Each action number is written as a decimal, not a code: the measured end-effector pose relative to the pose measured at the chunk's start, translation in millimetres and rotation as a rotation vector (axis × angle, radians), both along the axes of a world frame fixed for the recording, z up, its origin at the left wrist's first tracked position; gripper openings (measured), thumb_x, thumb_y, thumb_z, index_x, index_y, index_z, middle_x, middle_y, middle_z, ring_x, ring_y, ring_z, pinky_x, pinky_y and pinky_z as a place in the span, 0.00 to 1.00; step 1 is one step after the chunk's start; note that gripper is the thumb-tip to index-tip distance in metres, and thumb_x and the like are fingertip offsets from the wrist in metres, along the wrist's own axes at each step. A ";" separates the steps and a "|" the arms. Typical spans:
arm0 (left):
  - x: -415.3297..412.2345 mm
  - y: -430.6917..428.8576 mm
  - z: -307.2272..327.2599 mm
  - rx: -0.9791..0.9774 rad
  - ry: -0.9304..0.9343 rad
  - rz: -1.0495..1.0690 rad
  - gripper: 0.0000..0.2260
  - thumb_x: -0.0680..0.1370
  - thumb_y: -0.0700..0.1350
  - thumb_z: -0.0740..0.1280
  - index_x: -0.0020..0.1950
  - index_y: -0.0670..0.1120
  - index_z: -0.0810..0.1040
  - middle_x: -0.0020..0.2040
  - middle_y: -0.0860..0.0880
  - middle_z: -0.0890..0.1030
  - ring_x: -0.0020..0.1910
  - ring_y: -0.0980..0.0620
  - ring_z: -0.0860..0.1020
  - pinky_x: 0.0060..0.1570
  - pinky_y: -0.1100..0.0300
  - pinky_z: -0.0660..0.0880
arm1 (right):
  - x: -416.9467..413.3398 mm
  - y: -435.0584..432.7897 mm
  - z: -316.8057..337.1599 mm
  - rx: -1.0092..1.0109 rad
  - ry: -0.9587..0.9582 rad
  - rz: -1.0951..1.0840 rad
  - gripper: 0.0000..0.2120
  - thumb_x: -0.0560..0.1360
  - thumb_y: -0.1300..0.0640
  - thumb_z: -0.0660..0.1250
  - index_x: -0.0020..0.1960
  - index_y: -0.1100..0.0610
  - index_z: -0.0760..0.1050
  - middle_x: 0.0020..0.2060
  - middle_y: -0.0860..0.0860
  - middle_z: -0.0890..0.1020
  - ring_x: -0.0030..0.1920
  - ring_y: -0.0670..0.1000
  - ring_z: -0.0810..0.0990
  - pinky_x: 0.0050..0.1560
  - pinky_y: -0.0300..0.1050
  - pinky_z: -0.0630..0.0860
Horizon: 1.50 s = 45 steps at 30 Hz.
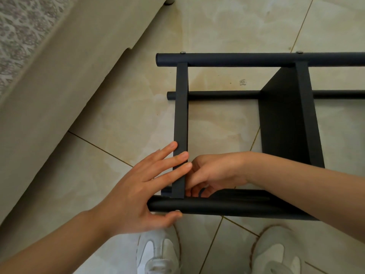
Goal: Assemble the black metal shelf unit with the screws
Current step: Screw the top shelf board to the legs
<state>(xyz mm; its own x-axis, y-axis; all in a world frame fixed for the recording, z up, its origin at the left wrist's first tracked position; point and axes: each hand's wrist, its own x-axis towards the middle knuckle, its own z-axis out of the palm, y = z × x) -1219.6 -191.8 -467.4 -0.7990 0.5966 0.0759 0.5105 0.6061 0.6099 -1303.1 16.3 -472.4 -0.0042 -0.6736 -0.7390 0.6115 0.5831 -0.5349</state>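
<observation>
Trouble comes if our flat left hand (136,186) slips off the shelf unit (256,59) on the floor (227,26): its panel (181,115) could pinch our curled right hand (213,173), and we cannot tell what that holds.

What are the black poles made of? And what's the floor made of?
The black poles look like painted metal tubes: round, smooth and matte, with a silver screw head on top. The floor looks like glossy marbled ceramic or stone tile, with thin joint lines.
</observation>
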 end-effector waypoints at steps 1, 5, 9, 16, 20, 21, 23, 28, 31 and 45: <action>0.0 -0.2 -0.3 -0.002 0.002 -0.001 0.35 0.75 0.58 0.71 0.78 0.48 0.65 0.80 0.52 0.64 0.81 0.45 0.58 0.77 0.52 0.62 | -0.6 0.2 0.0 -0.012 -0.003 -0.001 0.10 0.79 0.61 0.65 0.59 0.61 0.78 0.47 0.55 0.81 0.48 0.53 0.78 0.56 0.48 0.74; 0.2 -0.2 -1.2 0.006 -0.002 0.001 0.36 0.75 0.58 0.72 0.79 0.48 0.64 0.80 0.53 0.63 0.81 0.45 0.58 0.77 0.51 0.62 | 3.9 4.2 -5.5 -0.045 -0.071 -0.070 0.14 0.80 0.62 0.64 0.64 0.63 0.75 0.58 0.60 0.80 0.56 0.55 0.78 0.65 0.52 0.72; 0.2 -0.2 -1.9 0.005 -0.002 -0.001 0.35 0.74 0.57 0.72 0.78 0.47 0.66 0.80 0.52 0.64 0.81 0.45 0.58 0.77 0.52 0.61 | 6.4 4.7 -8.9 -0.052 -0.101 -0.082 0.10 0.80 0.61 0.65 0.59 0.60 0.79 0.57 0.59 0.81 0.57 0.55 0.79 0.67 0.54 0.73; 0.3 0.0 -1.1 0.007 -0.010 0.001 0.36 0.74 0.57 0.72 0.78 0.48 0.65 0.80 0.52 0.64 0.81 0.45 0.58 0.76 0.48 0.63 | 1.5 -0.8 -0.5 0.001 -0.035 -0.021 0.16 0.79 0.62 0.64 0.65 0.66 0.74 0.50 0.59 0.78 0.51 0.56 0.76 0.58 0.49 0.74; 1.0 3.2 0.3 0.026 -0.024 0.017 0.36 0.74 0.56 0.72 0.79 0.47 0.64 0.81 0.52 0.63 0.81 0.45 0.57 0.76 0.46 0.63 | 3.2 0.5 4.0 -0.003 -0.015 -0.024 0.12 0.80 0.61 0.63 0.62 0.63 0.76 0.49 0.57 0.80 0.50 0.55 0.78 0.58 0.48 0.76; 1.1 4.2 0.8 0.033 -0.029 0.020 0.36 0.74 0.56 0.72 0.79 0.47 0.64 0.80 0.52 0.63 0.81 0.45 0.57 0.76 0.46 0.63 | 4.5 1.2 5.0 -0.005 0.000 -0.033 0.12 0.80 0.61 0.63 0.61 0.62 0.77 0.49 0.57 0.80 0.50 0.55 0.78 0.60 0.50 0.76; 1.8 4.8 2.3 0.045 -0.040 0.025 0.35 0.75 0.55 0.72 0.78 0.45 0.65 0.80 0.51 0.64 0.81 0.45 0.57 0.76 0.46 0.64 | 6.2 3.0 8.4 -0.017 0.047 -0.038 0.11 0.80 0.59 0.63 0.61 0.60 0.77 0.49 0.57 0.81 0.50 0.55 0.79 0.63 0.54 0.75; 4.6 7.0 7.8 0.051 -0.086 0.066 0.35 0.74 0.54 0.72 0.78 0.46 0.66 0.80 0.52 0.64 0.81 0.46 0.57 0.76 0.46 0.63 | 5.6 12.8 23.3 -0.052 0.168 0.000 0.08 0.82 0.57 0.62 0.51 0.52 0.80 0.43 0.50 0.84 0.45 0.48 0.83 0.52 0.44 0.80; 9.9 11.6 10.9 0.062 -0.120 0.118 0.34 0.73 0.52 0.71 0.78 0.47 0.66 0.80 0.54 0.63 0.82 0.48 0.56 0.76 0.45 0.63 | 6.8 18.7 31.8 -0.042 0.306 0.054 0.07 0.82 0.54 0.62 0.52 0.51 0.80 0.45 0.48 0.84 0.46 0.48 0.83 0.53 0.44 0.81; 44.0 22.2 12.4 0.311 -0.378 0.459 0.32 0.73 0.51 0.73 0.76 0.63 0.68 0.78 0.63 0.66 0.77 0.60 0.63 0.75 0.58 0.64 | 31.9 46.6 45.8 0.032 0.743 0.162 0.08 0.77 0.45 0.68 0.56 0.38 0.77 0.48 0.36 0.79 0.48 0.37 0.80 0.48 0.34 0.79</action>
